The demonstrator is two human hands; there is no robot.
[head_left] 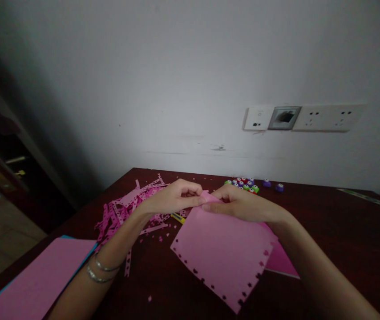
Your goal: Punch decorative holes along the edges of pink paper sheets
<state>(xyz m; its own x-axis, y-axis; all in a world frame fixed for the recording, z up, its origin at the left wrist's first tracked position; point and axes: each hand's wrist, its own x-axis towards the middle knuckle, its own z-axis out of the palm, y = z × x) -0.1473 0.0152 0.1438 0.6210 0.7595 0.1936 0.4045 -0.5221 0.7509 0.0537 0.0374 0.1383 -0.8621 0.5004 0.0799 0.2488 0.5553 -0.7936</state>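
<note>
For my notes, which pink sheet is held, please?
The punched sheet between left hand and right hand; the leftmost sheet and darker sheet lie on the table.

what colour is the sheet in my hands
The sheet is pink with edge cut-outs, shown best in the head view.

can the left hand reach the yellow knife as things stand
Probably yes: the yellow knife shows beside the pink paper, near the left hand, which pinches that paper and must likely let go first.
</note>
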